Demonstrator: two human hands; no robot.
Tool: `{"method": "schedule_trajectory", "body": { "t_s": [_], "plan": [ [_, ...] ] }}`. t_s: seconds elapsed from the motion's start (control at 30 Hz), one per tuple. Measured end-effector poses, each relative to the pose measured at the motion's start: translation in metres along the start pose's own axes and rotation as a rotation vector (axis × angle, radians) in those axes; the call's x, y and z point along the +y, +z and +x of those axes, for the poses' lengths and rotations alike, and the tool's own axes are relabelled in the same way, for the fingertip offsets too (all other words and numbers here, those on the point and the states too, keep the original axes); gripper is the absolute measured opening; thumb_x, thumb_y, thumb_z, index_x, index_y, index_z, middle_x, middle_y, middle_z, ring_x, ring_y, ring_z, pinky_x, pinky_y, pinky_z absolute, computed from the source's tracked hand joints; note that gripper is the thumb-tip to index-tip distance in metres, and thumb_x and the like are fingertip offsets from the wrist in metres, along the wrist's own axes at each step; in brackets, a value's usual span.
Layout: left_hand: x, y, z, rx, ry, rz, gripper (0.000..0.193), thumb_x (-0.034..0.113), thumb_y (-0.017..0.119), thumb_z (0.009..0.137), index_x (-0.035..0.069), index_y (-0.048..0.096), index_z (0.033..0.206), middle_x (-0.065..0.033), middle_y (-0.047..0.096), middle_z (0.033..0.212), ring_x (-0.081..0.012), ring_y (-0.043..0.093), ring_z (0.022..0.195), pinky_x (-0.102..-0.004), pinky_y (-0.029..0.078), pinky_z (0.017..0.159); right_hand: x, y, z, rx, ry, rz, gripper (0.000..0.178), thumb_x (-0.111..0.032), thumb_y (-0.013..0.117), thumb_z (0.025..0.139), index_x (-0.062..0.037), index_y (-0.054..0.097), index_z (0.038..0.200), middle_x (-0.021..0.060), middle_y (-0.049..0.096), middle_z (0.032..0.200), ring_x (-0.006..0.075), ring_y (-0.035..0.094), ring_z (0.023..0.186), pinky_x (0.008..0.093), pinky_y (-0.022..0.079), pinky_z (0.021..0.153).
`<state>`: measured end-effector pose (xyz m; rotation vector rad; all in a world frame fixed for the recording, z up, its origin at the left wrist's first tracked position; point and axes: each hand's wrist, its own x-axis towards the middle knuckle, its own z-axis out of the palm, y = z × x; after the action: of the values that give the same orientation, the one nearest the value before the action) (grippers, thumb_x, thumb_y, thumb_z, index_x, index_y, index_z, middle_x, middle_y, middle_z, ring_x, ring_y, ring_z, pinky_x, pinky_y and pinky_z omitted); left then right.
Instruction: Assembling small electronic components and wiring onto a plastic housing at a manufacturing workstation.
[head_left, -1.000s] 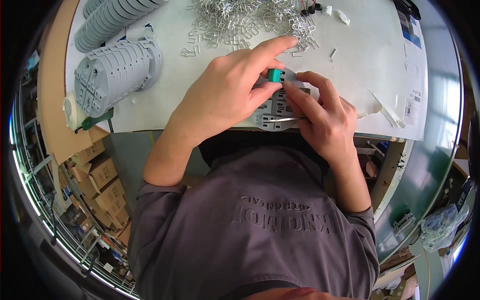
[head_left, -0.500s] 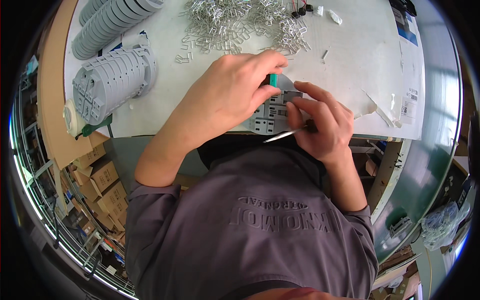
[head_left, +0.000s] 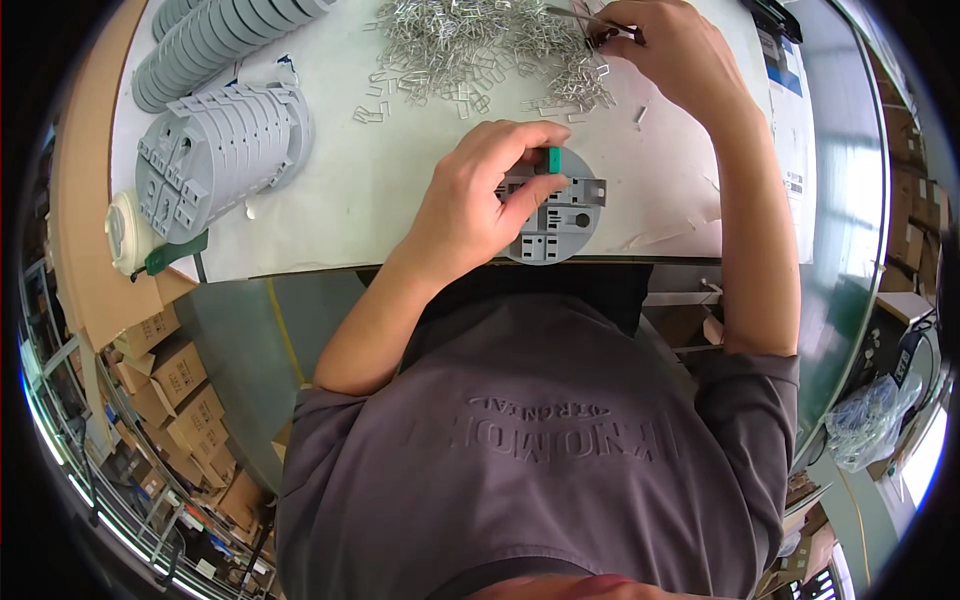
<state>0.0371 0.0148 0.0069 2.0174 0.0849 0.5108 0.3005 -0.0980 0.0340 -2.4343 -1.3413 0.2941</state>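
The left hand (head_left: 468, 190) pinches a green block (head_left: 555, 160) between its fingers over the grey disc (head_left: 575, 241), the block's visible length running near-to-far; the right hand (head_left: 685, 50) grips a metal tool (head_left: 574, 14) pointing left above clips (head_left: 460, 55).

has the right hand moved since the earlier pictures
Yes. Judged against the pile of metal clips, the right hand has moved up the picture, from the round grey plate to beside the pile's right edge.

Clips (head_left: 465, 50) lie behind the disc (head_left: 574, 240) — stacks (head_left: 232, 145) left.
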Motion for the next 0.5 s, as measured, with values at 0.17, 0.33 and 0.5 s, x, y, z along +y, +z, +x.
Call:
{"method": "schedule_trajectory", "body": {
  "t_s": [0.17,0.33,0.5],
  "plan": [
    [-0.004,0.001,-0.003,0.04,0.024,-0.045,0.044,-0.003,0.083,0.085,0.006,0.071,0.127,-0.0055,0.074,0.111,-0.0202,0.069,0.089,-0.033,0.058,0.083,-0.014,-0.01,-0.023,0.115,-0.042,0.258,0.019,-0.014,0.078,0.097,-0.0084,0.082,0.114,0.0054,0.071,0.09,0.0185,0.058,0.075,0.0321,0.048,0.069],
    [-0.001,-0.001,-0.003,0.056,0.076,0.041,0.046,0.0,0.085,0.086,0.006,0.072,0.129,-0.006,0.074,0.119,-0.0193,0.069,0.092,-0.032,0.058,0.086,-0.027,-0.019,-0.069,0.248,0.233,0.499,0.021,-0.008,0.074,0.101,-0.0057,0.083,0.119,0.0009,0.074,0.092,0.0064,0.044,0.061,0.0209,0.036,0.054],
    [0.017,-0.009,0.021,0.157,0.245,0.15,0.043,0.002,0.086,0.087,0.005,0.074,0.129,-0.006,0.076,0.12,-0.0176,0.069,0.09,-0.0297,0.058,0.084,-0.035,-0.002,-0.115,0.251,0.159,1.051,0.026,0.001,0.07,0.101,0.0037,0.078,0.125,0.0108,0.079,0.1,0.0036,0.045,0.054,0.0181,0.032,0.045]
  ]
}}
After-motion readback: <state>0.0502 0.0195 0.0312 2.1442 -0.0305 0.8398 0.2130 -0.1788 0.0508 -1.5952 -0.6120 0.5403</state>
